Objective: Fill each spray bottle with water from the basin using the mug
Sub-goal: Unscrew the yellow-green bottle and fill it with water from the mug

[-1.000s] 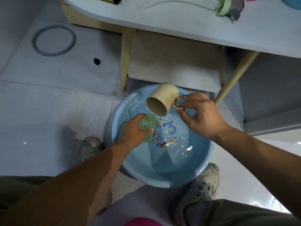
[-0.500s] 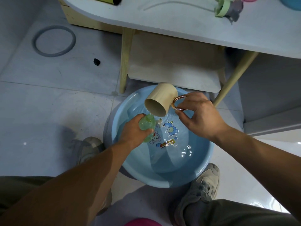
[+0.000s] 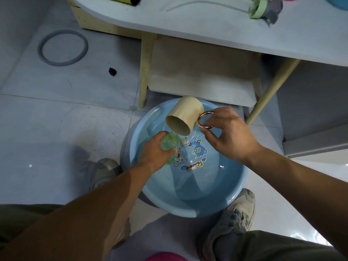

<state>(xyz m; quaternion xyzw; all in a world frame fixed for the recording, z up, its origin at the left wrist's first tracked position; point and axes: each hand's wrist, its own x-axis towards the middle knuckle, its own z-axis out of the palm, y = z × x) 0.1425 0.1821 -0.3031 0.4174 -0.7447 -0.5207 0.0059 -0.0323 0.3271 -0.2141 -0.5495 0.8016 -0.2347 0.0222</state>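
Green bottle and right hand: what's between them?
In the head view, the tilted mug, mouth next to the green bottle, and below it open water in the basin; the right hand pinches the mug's ring handle.

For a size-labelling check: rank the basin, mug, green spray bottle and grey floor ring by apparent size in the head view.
1. blue basin
2. grey floor ring, by outline
3. mug
4. green spray bottle, partly hidden by the left hand, so unsure

Worn on head, wide-angle, 1 view only. Looks fwd and steeply down onto blue basin (image 3: 188, 209) at frame centre, close in from above. Takes in table (image 3: 207, 25) edge along top, floor (image 3: 56, 119) at left.
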